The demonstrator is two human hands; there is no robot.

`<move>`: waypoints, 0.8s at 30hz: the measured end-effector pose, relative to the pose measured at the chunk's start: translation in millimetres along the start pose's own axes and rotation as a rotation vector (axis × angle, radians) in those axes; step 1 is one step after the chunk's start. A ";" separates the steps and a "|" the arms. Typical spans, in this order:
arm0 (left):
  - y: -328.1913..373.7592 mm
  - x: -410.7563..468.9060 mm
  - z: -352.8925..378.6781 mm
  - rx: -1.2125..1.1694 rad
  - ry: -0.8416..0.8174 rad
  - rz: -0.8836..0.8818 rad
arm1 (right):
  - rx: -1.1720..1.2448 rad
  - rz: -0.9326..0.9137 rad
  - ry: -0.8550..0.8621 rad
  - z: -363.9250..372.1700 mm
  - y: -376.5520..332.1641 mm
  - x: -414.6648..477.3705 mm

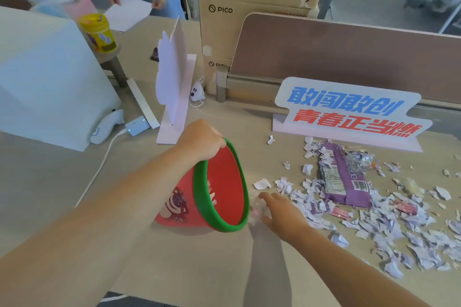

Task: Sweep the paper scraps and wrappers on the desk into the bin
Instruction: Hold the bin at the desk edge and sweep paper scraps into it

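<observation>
Paper scraps (374,227) are being found spread over the desk (62,182) from roughly 2 to 4 o'clock of the right hand (282,212), the nearest touching its fingertips. Among them a purple wrapper (344,182) is lying with its long axis running 12 to 6 o'clock. The right hand is being held flat, fingers open, a blurred clump just ahead of it at 9 o'clock. The red bin (219,187) is being tipped on its side by the left hand (202,139), fingers closed on the green rim, mouth facing 3 o'clock. The right hand is judged the nearer to the scraps; the pile is lying on the hand's far side from the mouth, so a pull toward 9 o'clock is being indicated. A slogan sign (349,112) is standing beyond.
</observation>
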State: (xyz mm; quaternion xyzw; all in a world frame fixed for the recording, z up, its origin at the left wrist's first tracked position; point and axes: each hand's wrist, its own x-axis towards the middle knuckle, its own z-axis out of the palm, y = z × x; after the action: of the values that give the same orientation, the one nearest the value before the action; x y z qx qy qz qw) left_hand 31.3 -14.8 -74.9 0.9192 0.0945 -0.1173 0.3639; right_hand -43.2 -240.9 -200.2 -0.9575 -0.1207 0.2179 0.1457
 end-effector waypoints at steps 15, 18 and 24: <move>-2.9 17.5 -7.1 -0.030 -0.018 -0.019 | -0.029 -0.232 -0.064 19.9 -13.7 3.1; -2.7 18.7 -3.2 -0.017 -0.019 -0.023 | 0.013 -0.164 -0.020 22.6 -7.6 5.8; -1.0 22.5 -2.5 -0.027 -0.009 -0.062 | 0.764 0.375 0.536 -45.0 -52.2 29.4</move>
State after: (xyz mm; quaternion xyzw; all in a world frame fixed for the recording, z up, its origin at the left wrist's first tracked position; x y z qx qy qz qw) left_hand 52.9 -10.3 -80.2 0.9102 0.1230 -0.1313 0.3731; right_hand -5.8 -194.0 -155.3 -0.8633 0.1837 0.0155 0.4699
